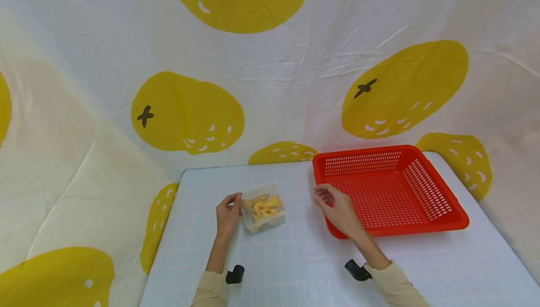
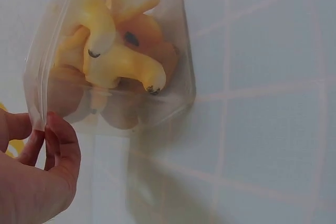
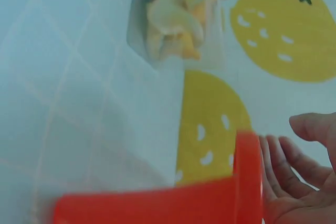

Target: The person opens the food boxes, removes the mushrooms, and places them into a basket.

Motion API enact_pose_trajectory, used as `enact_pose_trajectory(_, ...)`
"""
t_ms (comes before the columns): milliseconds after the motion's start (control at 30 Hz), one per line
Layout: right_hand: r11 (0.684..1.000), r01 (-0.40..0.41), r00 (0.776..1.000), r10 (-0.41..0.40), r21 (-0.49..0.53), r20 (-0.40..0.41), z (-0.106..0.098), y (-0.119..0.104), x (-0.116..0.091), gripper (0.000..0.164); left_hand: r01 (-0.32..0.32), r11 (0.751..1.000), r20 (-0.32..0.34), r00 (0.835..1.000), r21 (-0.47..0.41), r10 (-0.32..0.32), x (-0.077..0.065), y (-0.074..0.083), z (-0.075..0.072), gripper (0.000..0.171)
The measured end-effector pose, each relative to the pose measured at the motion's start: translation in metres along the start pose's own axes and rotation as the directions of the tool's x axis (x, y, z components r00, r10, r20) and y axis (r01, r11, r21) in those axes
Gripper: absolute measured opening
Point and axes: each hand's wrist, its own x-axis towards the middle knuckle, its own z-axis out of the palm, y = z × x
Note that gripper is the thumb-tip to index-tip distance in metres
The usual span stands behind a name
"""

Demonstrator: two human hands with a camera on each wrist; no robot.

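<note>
A clear plastic box (image 1: 276, 220) holds several glossy yellow, orange and brown pieces (image 1: 264, 207), some of them shaped like bananas. My left hand (image 1: 228, 214) pinches the box's left edge between thumb and fingers; up close, the left wrist view shows the fingertips (image 2: 59, 124) at the rim's corner. The box is tilted, with a shadow on the table beneath it. My right hand (image 1: 341, 209) hovers over the left rim of a red plastic basket (image 1: 388, 197), fingers loosely bent and apart from the thumb. Nothing is in its grasp.
A white table with a faint grid (image 1: 295, 269) carries both things. Behind it hangs a white cloth printed with yellow fruit (image 1: 190, 112). The basket stands at the table's back right, its perforated walls rising above the surface. A dark wrist device (image 1: 357, 270) sits at each sleeve.
</note>
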Motion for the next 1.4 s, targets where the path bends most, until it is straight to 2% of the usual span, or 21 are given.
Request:
enact_pose_trajectory(200,0.997,-0.002,0.999,-0.002,0.082,0.048,0.027,-0.013,-0.003,0.016,-0.035,0.999,-0.016,0.999,0.006,0.035,-0.001,-0.003,-0.001,0.025)
enact_pose_trajectory(333,0.992,0.016,0.996,-0.028,0.126,0.089,0.046,-0.015,-0.006,0.014,-0.009,1.0,-0.015,1.0,0.002,0.009,0.0,-0.002,0.001,0.028)
enact_pose_trajectory(433,0.989,-0.003,0.99,-0.017,0.145,0.137,0.059,-0.015,-0.01,0.01,0.008,1.0,-0.019,1.0,-0.002,-0.009,0.0,-0.003,0.003,0.03)
enact_pose_trajectory(567,0.982,-0.061,0.978,0.024,0.176,0.206,0.077,-0.013,-0.017,0.008,-0.012,1.0,-0.014,1.0,0.019,0.012,-0.001,-0.007,0.004,0.034)
enact_pose_trajectory(700,0.968,-0.096,0.968,0.037,0.234,0.248,0.091,-0.009,-0.021,0.011,-0.072,0.995,0.063,0.996,0.072,0.067,-0.006,-0.016,0.001,0.042)
enact_pose_trajectory(833,0.952,-0.118,0.966,0.045,0.283,0.253,0.101,-0.006,-0.022,0.018,-0.153,0.983,0.187,0.973,0.104,0.132,-0.01,-0.025,-0.006,0.06)
enact_pose_trajectory(967,0.92,-0.182,0.96,0.091,0.347,0.264,0.107,-0.004,-0.023,0.024,-0.15,0.98,0.316,0.943,0.13,0.103,-0.015,-0.032,-0.014,0.087)
enact_pose_trajectory(1067,0.891,-0.248,0.948,0.142,0.38,0.284,0.112,-0.003,-0.023,0.029,-0.131,0.98,0.386,0.921,0.152,0.063,-0.018,-0.032,-0.018,0.105)
enact_pose_trajectory(1200,0.846,-0.307,0.932,0.173,0.437,0.319,0.117,-0.004,-0.023,0.035,-0.137,0.973,0.428,0.903,0.185,0.046,-0.019,-0.032,-0.019,0.117)
enact_pose_trajectory(1300,0.815,-0.329,0.925,0.177,0.477,0.335,0.121,-0.006,-0.023,0.038,-0.146,0.966,0.433,0.901,0.213,0.041,-0.018,-0.033,-0.019,0.119)
enact_pose_trajectory(1400,0.797,-0.362,0.916,0.209,0.483,0.342,0.127,-0.009,-0.024,0.039,-0.163,0.961,0.431,0.901,0.222,0.054,-0.016,-0.035,-0.02,0.119)
